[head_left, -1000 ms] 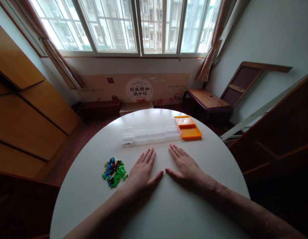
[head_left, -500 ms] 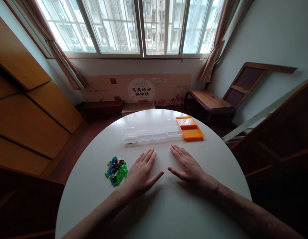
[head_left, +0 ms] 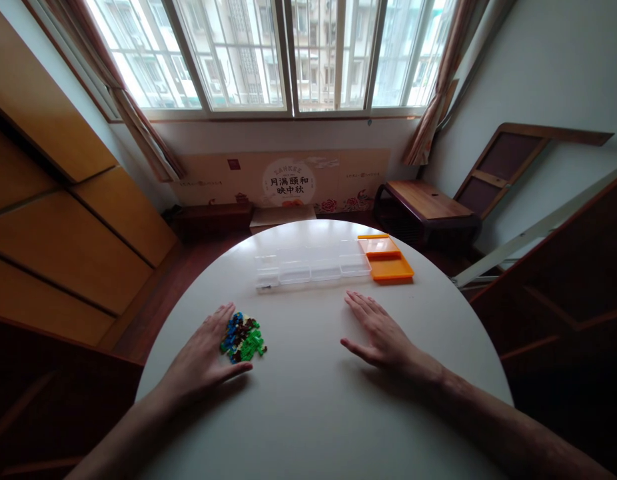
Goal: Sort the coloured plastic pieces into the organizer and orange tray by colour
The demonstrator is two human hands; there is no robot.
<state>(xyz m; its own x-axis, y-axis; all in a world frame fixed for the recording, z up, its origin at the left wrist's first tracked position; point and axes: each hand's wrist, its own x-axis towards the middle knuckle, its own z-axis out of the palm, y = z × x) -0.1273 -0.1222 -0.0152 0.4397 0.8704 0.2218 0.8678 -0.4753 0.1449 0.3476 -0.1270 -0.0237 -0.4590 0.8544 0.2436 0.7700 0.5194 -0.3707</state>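
Barred window, gathered curtain, wooden cabinet, printed panel

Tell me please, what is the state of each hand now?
Left hand: open, beside the colourful small pieces.
Right hand: open, holding nothing.

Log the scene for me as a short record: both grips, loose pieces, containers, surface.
Left grip: open, curved around the left side of the toy brick pile; contact unclear
Right grip: open, holding nothing, nearest the orange tray
Loose pieces: toy brick pile, mostly green, blue and dark brown
Containers: clear compartment box; orange tray at its right end
Surface: white round table
Background: window beyond the table
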